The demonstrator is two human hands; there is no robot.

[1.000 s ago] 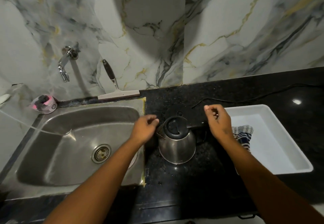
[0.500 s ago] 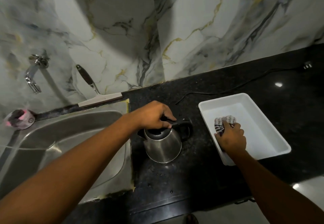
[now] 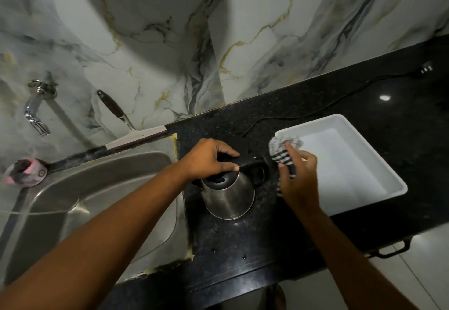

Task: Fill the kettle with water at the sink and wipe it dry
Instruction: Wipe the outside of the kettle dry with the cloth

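Note:
A steel kettle (image 3: 229,196) with a black lid and handle stands on the black counter (image 3: 243,244), just right of the sink (image 3: 80,203). My left hand (image 3: 209,159) rests on top of the kettle, fingers wrapped over the lid and the top of the handle. My right hand (image 3: 298,176) holds a bunched checked cloth (image 3: 283,150) just right of the kettle's handle, above the left edge of the white tray (image 3: 359,164). The tap (image 3: 36,108) juts from the marble wall over the sink's far left.
A squeegee (image 3: 126,125) leans on the wall behind the sink. A pink scrubber holder (image 3: 24,172) sits at the sink's back left corner. A black power cord (image 3: 340,101) runs along the counter behind the tray. A drawer handle (image 3: 393,251) shows below the counter edge.
My right hand has lifted the cloth out of the tray and moved it left toward the kettle's handle. My left hand stays on the kettle's top.

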